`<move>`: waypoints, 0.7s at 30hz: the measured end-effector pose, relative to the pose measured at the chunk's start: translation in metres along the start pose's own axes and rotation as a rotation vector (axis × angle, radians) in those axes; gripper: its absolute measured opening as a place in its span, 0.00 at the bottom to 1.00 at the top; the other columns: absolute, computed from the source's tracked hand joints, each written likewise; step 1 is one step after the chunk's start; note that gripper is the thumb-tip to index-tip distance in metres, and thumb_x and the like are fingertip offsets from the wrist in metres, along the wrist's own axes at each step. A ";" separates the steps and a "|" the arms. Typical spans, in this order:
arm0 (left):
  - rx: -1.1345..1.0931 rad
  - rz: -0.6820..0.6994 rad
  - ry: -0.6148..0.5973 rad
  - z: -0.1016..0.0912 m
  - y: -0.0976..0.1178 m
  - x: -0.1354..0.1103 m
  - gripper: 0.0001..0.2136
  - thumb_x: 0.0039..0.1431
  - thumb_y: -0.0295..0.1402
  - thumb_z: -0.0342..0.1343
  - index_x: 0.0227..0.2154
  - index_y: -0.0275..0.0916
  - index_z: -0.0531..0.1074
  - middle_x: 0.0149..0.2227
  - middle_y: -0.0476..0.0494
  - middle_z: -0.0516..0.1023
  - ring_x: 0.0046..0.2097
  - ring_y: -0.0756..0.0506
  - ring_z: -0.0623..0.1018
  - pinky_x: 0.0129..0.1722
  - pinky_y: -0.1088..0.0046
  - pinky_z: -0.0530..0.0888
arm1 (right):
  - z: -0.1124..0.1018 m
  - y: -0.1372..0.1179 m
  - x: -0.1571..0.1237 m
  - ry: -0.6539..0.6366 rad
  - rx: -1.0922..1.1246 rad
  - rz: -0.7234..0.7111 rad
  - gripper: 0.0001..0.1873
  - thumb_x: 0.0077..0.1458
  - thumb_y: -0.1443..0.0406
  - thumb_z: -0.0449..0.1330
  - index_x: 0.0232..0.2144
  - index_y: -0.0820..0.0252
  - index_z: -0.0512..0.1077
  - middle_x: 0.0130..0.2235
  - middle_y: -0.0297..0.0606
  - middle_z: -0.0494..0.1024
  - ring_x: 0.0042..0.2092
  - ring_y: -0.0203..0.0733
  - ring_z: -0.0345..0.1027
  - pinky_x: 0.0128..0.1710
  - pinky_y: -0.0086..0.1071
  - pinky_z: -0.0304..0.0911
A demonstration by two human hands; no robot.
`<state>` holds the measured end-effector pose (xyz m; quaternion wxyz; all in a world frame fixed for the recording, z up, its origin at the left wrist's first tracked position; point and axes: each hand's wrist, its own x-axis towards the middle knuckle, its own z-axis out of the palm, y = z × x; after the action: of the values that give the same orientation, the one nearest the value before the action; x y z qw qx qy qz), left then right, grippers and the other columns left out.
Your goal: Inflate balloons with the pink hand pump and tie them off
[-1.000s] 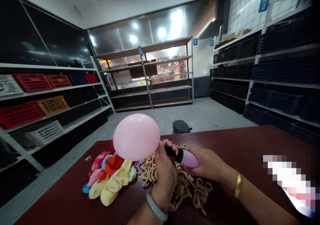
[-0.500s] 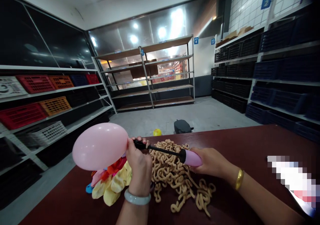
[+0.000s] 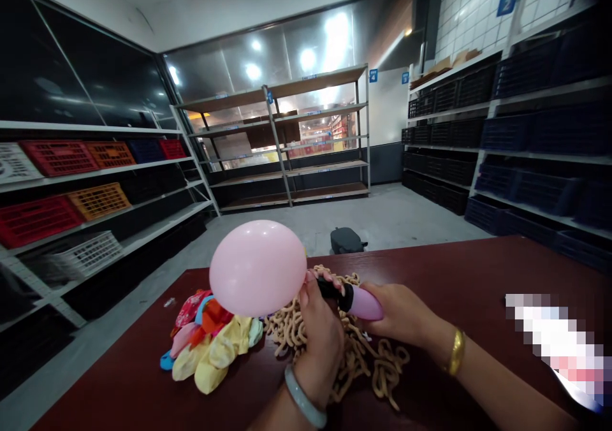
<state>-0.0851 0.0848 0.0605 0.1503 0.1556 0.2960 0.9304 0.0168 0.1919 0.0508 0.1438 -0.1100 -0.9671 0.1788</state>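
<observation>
A pink inflated balloon (image 3: 258,268) sits on the nozzle of a small hand pump (image 3: 356,301) with a pink barrel and black front end. My left hand (image 3: 321,336) is closed around the pump's black front end and the balloon's neck. My right hand (image 3: 400,314) grips the pink barrel from the right. The pump is pushed together, its rod hidden. Both hands hover over a heap of tan knotted cord (image 3: 356,362) on the dark red table (image 3: 459,278).
A pile of limp coloured balloons (image 3: 210,345) lies on the table left of the cord. A dark bag (image 3: 347,240) rests on the grey floor beyond the table. Shelving with crates lines both sides and the back. A blurred patch (image 3: 557,345) covers the table's right part.
Half a second ago the pump was drawn out with its rod showing and the balloon far left. My left hand has moved right, closing the pump, and the balloon looks slightly larger.
</observation>
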 end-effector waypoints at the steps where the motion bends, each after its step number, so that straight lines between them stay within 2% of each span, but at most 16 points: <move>1: -0.001 0.002 0.000 0.000 -0.001 -0.001 0.11 0.58 0.39 0.56 0.28 0.39 0.63 0.26 0.50 0.66 0.26 0.51 0.69 0.27 0.73 0.68 | 0.001 0.000 0.000 0.002 0.004 -0.002 0.22 0.49 0.51 0.60 0.45 0.51 0.69 0.37 0.37 0.80 0.38 0.49 0.75 0.33 0.31 0.57; 6: -0.020 -0.012 -0.006 -0.003 0.011 0.013 0.11 0.57 0.39 0.57 0.29 0.40 0.62 0.25 0.51 0.66 0.25 0.51 0.69 0.25 0.74 0.67 | 0.006 0.001 0.003 0.009 0.033 0.008 0.23 0.48 0.53 0.61 0.47 0.50 0.68 0.38 0.36 0.80 0.39 0.49 0.74 0.33 0.31 0.57; 10: -0.040 0.070 0.059 -0.012 0.040 0.040 0.11 0.56 0.39 0.57 0.29 0.40 0.61 0.23 0.52 0.65 0.23 0.51 0.68 0.21 0.76 0.63 | 0.008 0.004 0.004 0.001 0.012 0.021 0.23 0.47 0.53 0.62 0.46 0.49 0.69 0.38 0.35 0.80 0.40 0.49 0.74 0.34 0.32 0.57; 15: -0.068 0.188 0.170 -0.036 0.074 0.069 0.11 0.54 0.38 0.57 0.29 0.40 0.60 0.22 0.53 0.65 0.21 0.52 0.67 0.19 0.77 0.59 | 0.004 0.004 0.001 -0.057 -0.029 0.029 0.21 0.49 0.51 0.61 0.45 0.49 0.70 0.37 0.35 0.80 0.39 0.48 0.74 0.33 0.31 0.56; 18: -0.087 0.229 0.180 -0.043 0.079 0.074 0.11 0.54 0.36 0.58 0.29 0.40 0.61 0.23 0.54 0.65 0.21 0.52 0.67 0.18 0.78 0.58 | 0.001 0.006 0.001 -0.078 -0.041 0.021 0.21 0.49 0.52 0.60 0.45 0.49 0.70 0.38 0.35 0.80 0.38 0.48 0.74 0.32 0.31 0.55; 21: -0.107 0.232 0.149 -0.042 0.073 0.072 0.10 0.54 0.35 0.59 0.30 0.40 0.62 0.23 0.54 0.64 0.21 0.53 0.67 0.19 0.77 0.59 | -0.002 0.010 0.002 -0.083 -0.071 0.009 0.21 0.50 0.51 0.60 0.45 0.50 0.70 0.38 0.36 0.80 0.37 0.48 0.74 0.31 0.32 0.55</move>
<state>-0.1796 0.0335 0.0854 0.0273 0.1113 0.2361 0.9650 0.0176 0.2017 0.0495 0.0990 -0.1118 -0.9774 0.1495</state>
